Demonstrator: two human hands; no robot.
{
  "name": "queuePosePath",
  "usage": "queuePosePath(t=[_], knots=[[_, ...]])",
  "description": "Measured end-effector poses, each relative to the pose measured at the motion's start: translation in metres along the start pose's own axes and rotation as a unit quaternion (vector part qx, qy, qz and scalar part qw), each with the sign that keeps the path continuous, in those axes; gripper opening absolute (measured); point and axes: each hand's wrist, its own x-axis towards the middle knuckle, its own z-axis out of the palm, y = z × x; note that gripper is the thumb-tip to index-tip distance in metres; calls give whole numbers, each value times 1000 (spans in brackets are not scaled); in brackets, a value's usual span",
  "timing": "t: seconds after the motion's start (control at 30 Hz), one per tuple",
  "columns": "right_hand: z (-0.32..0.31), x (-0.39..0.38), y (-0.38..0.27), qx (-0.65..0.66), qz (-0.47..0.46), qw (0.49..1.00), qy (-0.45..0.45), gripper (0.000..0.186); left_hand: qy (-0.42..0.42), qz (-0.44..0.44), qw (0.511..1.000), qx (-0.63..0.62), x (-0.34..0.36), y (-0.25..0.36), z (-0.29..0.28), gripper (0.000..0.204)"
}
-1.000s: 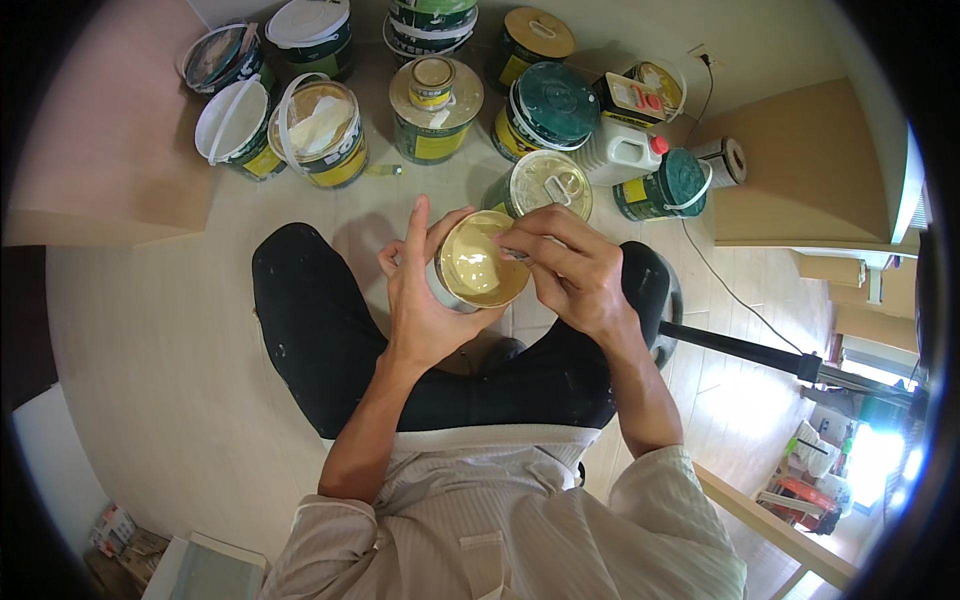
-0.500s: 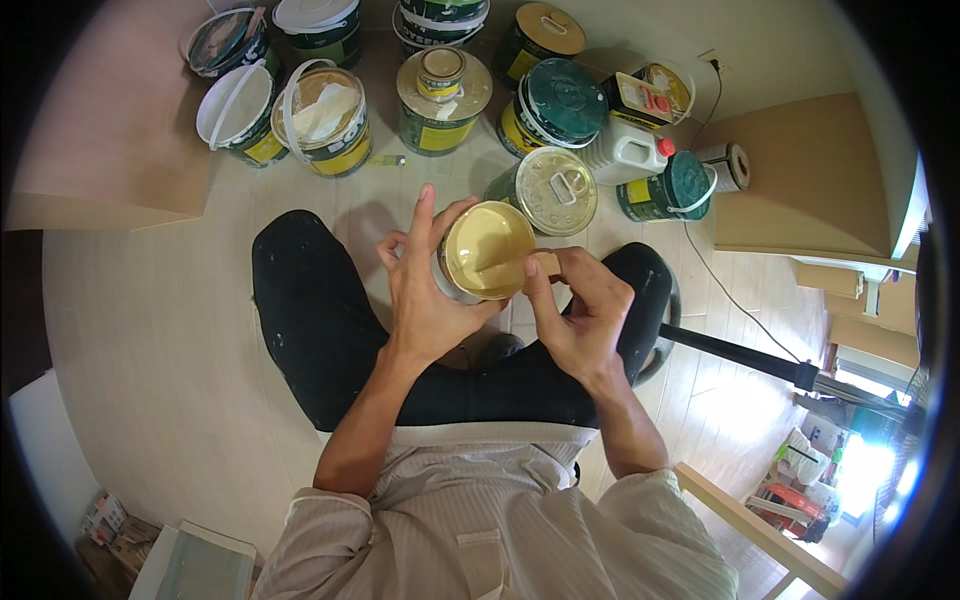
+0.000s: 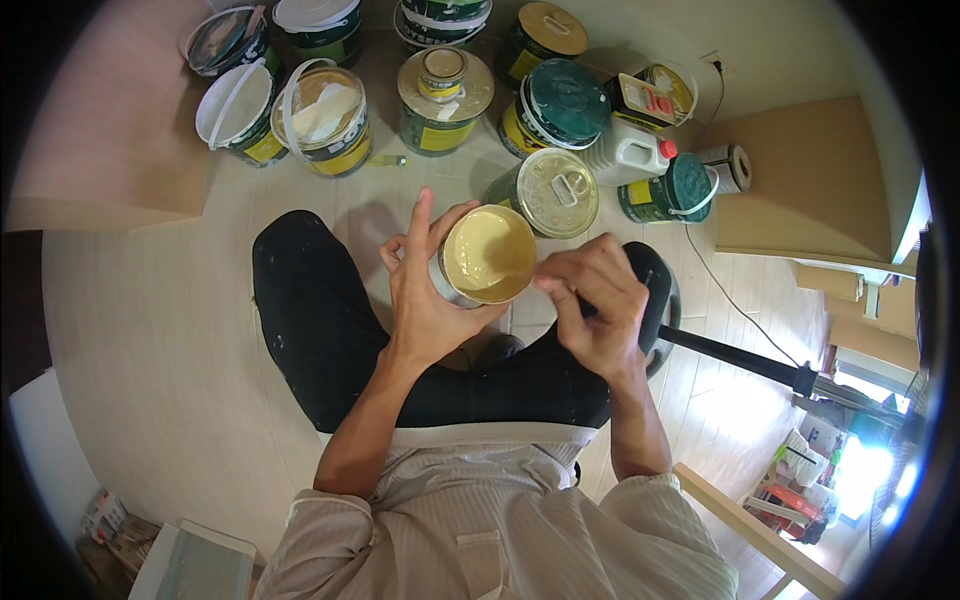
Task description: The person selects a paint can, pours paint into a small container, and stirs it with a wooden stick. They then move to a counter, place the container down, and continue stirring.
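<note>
- We see black-trousered legs (image 3: 320, 325) spread on either side of the can (image 3: 453, 288), the right one partly covered.
- We see stacked buckets (image 3: 441, 28) well beyond the can, cut off by the top edge.
- Our right hand (image 3: 605, 312) bends, fingertips gathered just beside the can's right rim; we cannot tell whether they grip anything.
- Our left hand (image 3: 418, 285) grasps the can from the left, one finger raised, others partly hidden.
- We find cream paint (image 3: 484, 245) inside the can, its depth unclear.

upper left: open bucket (image 3: 262, 150) with raised handle, next to a bucket with a smeared lid (image 3: 345, 158) | top centre: small tin (image 3: 441, 75) standing on a lidded bucket (image 3: 438, 134) | upper right: green-topped bucket (image 3: 567, 97), white jug with red cap (image 3: 608, 155), black plug (image 3: 718, 66) at the wall (image 3: 780, 60) | right: black pole (image 3: 735, 355) | lower right: pale wooden rail (image 3: 760, 531)
</note>
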Motion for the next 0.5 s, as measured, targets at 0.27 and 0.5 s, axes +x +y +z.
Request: queuePosePath(t=[0.27,0.5], knots=[[-2,-4,1,5,-23,1000,-20,27,-14,-6,1000,-4,1,2,1,135],[1,-4,-2,1,-12,1000,7,21,-26,10,1000,-1,3,1,3,135]])
